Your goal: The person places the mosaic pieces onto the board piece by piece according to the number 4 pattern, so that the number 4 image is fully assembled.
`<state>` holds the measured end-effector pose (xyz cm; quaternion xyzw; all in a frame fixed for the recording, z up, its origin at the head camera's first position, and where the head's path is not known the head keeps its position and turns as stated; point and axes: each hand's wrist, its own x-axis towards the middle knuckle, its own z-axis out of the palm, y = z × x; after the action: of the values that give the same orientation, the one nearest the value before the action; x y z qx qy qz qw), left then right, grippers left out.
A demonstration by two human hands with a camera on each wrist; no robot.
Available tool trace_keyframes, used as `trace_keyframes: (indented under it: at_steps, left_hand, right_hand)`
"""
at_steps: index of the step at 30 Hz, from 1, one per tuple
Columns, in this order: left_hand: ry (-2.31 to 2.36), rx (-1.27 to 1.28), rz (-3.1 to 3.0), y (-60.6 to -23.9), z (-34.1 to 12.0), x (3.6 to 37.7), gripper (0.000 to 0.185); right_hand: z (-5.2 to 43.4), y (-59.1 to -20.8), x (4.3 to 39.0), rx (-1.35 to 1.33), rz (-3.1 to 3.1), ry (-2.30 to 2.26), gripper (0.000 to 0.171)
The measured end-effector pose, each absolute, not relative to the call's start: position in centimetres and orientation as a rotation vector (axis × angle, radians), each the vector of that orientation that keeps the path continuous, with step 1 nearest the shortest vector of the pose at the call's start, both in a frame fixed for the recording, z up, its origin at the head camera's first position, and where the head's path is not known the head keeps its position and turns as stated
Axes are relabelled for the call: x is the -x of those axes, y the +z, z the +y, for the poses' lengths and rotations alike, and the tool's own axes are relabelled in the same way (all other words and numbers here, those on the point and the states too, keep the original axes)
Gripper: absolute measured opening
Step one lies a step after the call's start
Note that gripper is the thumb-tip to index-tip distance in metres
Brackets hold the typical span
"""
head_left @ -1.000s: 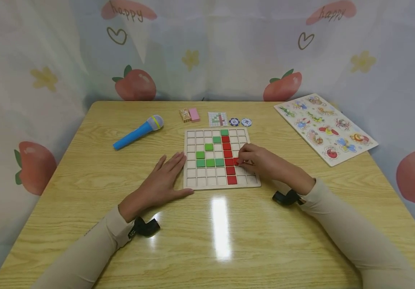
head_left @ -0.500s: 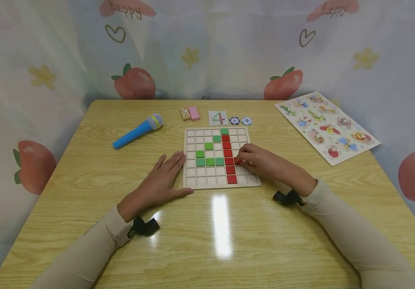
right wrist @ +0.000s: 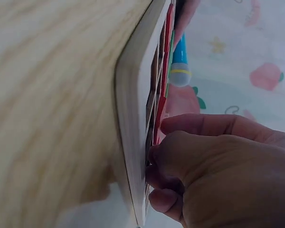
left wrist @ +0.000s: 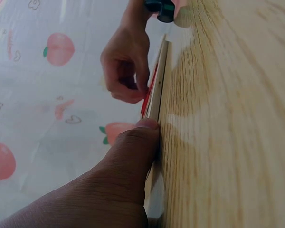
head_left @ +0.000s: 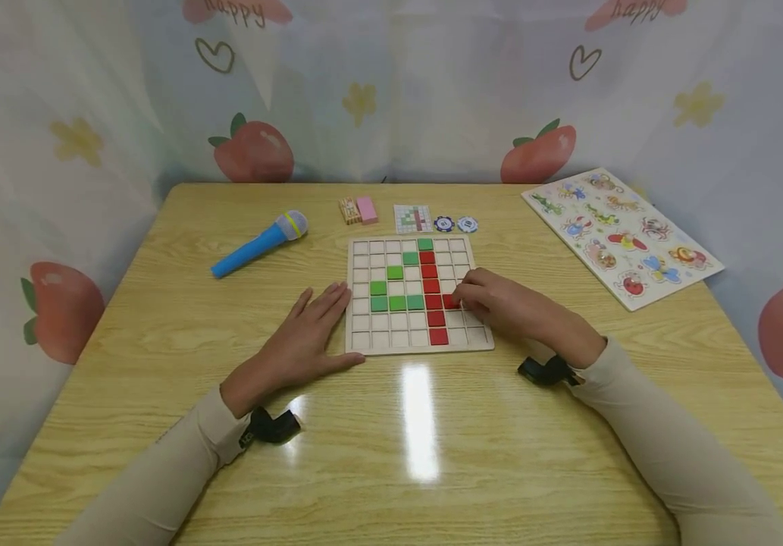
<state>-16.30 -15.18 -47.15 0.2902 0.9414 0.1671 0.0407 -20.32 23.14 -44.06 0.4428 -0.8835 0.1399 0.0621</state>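
Note:
A pale wooden grid board (head_left: 421,352) lies on the table, with green tiles (head_left: 395,271) stepped across its left part and a column of red tiles (head_left: 430,286) right of them. One more red tile (head_left: 451,302) lies flat in the cell beside that column. My right hand (head_left: 503,303) has its curled thumb and forefinger at this tile's right edge; the right wrist view (right wrist: 218,166) shows the hand's fingertips close over the board. My left hand (head_left: 299,341) lies spread on the table, fingertips along the board's left edge, thumb (left wrist: 145,126) against its front edge.
Behind the board are a small pattern card (head_left: 412,218), two poker chips (head_left: 444,224), a pink block (head_left: 367,210) and a patterned block (head_left: 349,211). A blue toy microphone (head_left: 258,244) lies at the left. An insect puzzle board (head_left: 623,235) lies at the back right.
The right fingers have drawn slightly right, and the red tile beside the column now shows more fully in its cell. The left hand keeps its place; the head view has tilted a little.

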Motion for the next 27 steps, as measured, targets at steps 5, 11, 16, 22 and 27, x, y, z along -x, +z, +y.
trace_keyframes:
  at_steps: [5, 11, 16, 22, 27]
  left_hand:
    - [0.5, -0.886, 2.893, -46.8, -15.4, 16.1, 0.112]
    - [0.506, -0.884, 2.878, -46.6, -15.5, 15.7, 0.113]
    - [0.51, -0.871, 2.878, -46.5, -15.5, 15.3, 0.113]
    - [0.513, -0.872, 2.873, -46.4, -15.4, 15.3, 0.113]
    - [0.554, -0.878, 2.819, -46.6, -15.6, 15.5, 0.112]
  right_hand:
    - [23.0, -43.9, 20.3, -1.384, -2.629, 0.433, 0.02]
    - [23.2, -43.6, 19.9, -1.397, -2.658, 0.42, 0.034]
    - [23.4, -43.4, 19.9, -1.422, -2.683, 0.434, 0.038]
    - [23.6, -43.3, 19.9, -1.383, -2.766, 0.487, 0.04]
    - [24.4, -43.4, 19.5, -1.29, -2.82, 0.618, 0.044]
